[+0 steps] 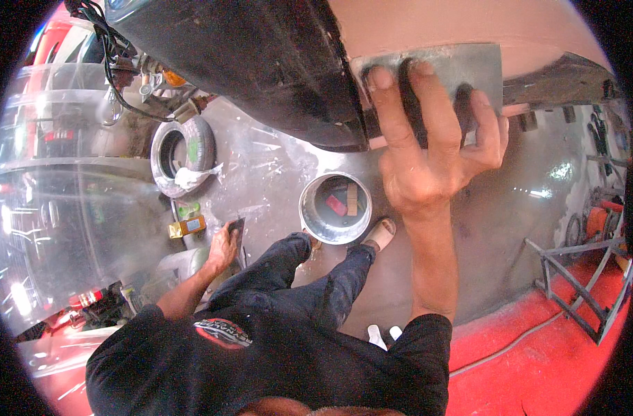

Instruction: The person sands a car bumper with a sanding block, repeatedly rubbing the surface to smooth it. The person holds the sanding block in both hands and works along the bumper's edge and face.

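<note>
My right hand (434, 145) holds a thin grey metal spreader (488, 66), fingertips pressed on its face, against the underside of a vehicle body panel at the top. The panel has a pinkish coat (462, 21) beside a glossy black section (247, 62). Low at the left, my left hand (223, 246) grips a small dark flat object (237, 232), partly hidden by the fingers. Below the panel, between my feet and just ahead of them, stands a metal bucket (303, 208) containing a red block (336, 204) and a tan bar (352, 200).
A tyre (202, 152) with a white rag lies left of the bucket, near a yellow box (187, 226). Loose cables (115, 83) hang top left, and translucent plastic (67, 229) covers items at the left. A metal frame (573, 298) stands right, on red flooring (503, 347).
</note>
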The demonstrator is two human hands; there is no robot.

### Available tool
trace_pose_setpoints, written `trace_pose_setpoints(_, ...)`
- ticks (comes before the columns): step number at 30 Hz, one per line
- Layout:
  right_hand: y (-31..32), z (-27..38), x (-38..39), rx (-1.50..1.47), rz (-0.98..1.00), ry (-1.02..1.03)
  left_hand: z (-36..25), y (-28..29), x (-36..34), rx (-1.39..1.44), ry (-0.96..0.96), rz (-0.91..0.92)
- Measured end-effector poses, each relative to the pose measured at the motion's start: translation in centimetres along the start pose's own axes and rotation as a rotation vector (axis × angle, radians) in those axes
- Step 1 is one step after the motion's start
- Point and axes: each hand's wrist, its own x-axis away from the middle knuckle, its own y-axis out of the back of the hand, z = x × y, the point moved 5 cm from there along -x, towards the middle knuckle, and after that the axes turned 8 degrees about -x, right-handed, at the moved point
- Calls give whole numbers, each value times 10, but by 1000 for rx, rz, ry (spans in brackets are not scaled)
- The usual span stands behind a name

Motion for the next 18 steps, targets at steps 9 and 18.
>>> trace_pose_setpoints(9,15,-11,44,0,127,-76,13,-8,-1,14,-38,-43)
trace_pose_setpoints(18,-3,-37,8,-37,-224,69,9,-6,5,-49,-6,10)
